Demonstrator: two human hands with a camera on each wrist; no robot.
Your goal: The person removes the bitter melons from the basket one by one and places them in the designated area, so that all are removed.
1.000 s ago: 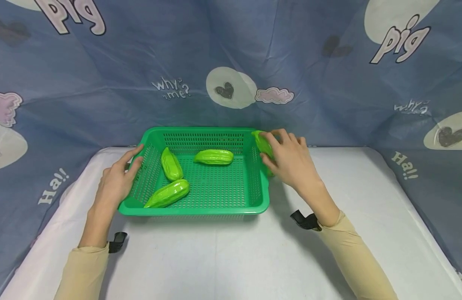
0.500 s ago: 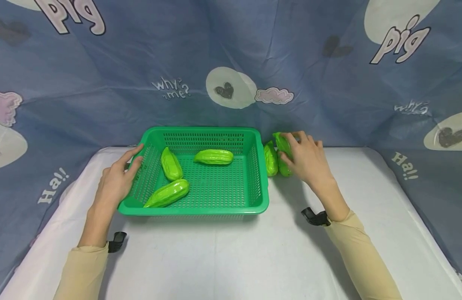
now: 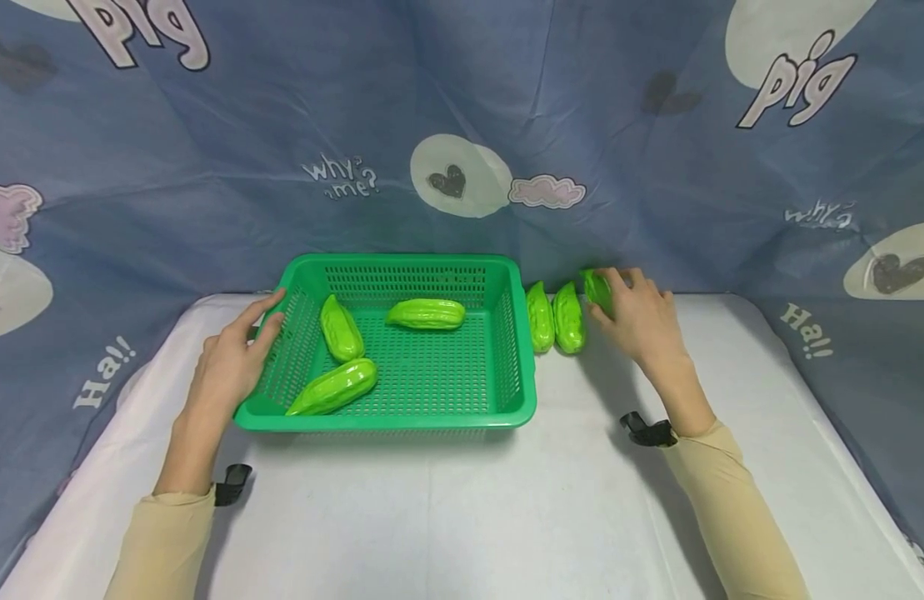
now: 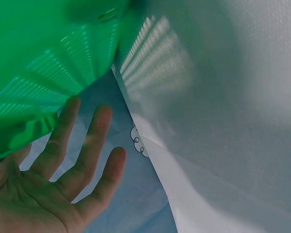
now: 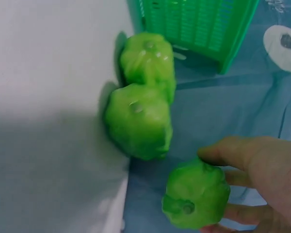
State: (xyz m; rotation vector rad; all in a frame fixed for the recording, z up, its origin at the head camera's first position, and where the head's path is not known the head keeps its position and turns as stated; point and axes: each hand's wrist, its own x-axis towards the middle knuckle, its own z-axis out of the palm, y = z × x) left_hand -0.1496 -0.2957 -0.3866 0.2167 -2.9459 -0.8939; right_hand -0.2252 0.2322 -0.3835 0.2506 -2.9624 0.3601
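A green plastic basket (image 3: 387, 422) stands on the table with three glossy bitter melons inside: one near the left wall (image 3: 342, 330), one at the front left (image 3: 332, 388) and one at the back (image 3: 427, 314). My left hand (image 3: 232, 358) touches the basket's left rim, its fingers extended and spread against the outer wall. To the basket's right, two more bitter melons, the nearer one (image 3: 540, 318) and its neighbour (image 3: 569, 318), lie side by side. My right hand (image 3: 641, 317) holds another bitter melon (image 5: 196, 194) just right of them, thumb and fingers around it; the hand partly hides it in the head view.
A white cloth covers the table (image 3: 432, 517). Directly behind the basket hangs a blue printed curtain (image 3: 619, 133), which also runs along both sides of the table. Each wrist wears a black strap mount.
My right hand has moved rightward from the basket's right rim with a bitter melon, uncovering the two that lie beside the basket. The left hand and basket have stayed in place.
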